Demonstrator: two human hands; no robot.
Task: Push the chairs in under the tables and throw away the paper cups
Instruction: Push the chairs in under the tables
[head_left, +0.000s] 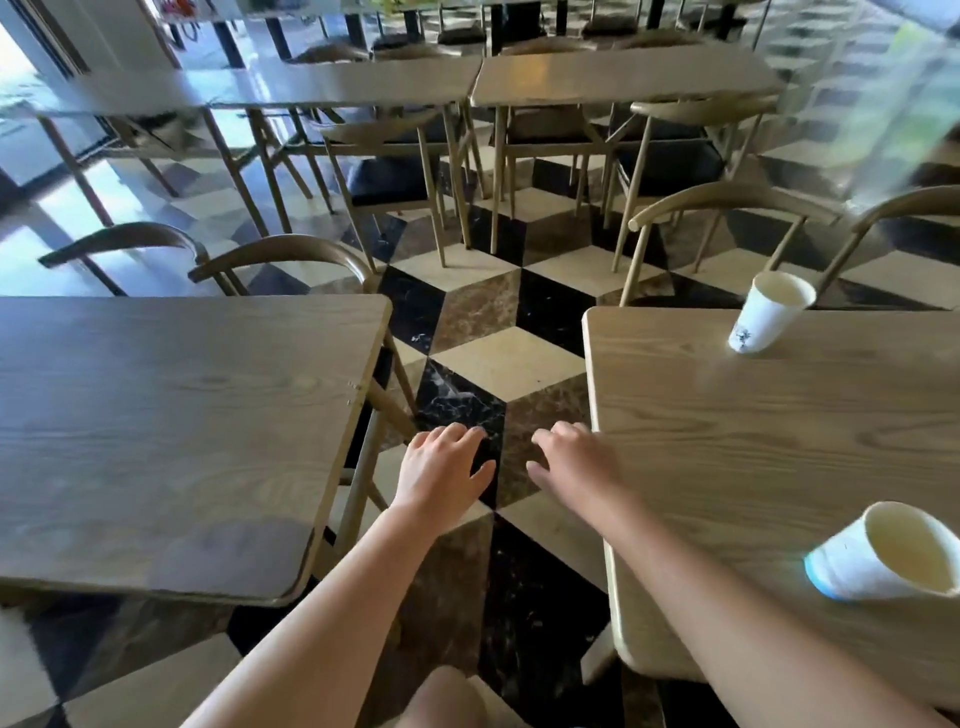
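Down the middle, from 6 to 12 o'clock, an open aisle of checkered floor (498, 358) runs between the left table (171, 415) and the right table (769, 447), with the left hand (441, 470) and right hand (574, 462) hovering there, fingers loosely spread and empty. Two paper cups lean on the right table, both looking empty: the far cup (769, 312) at 2 o'clock and the near cup (893, 553) at 4. Four chairs back onto these tables' far edges: two left chairs (280, 254) at 10, two right chairs (722, 200) at 1.
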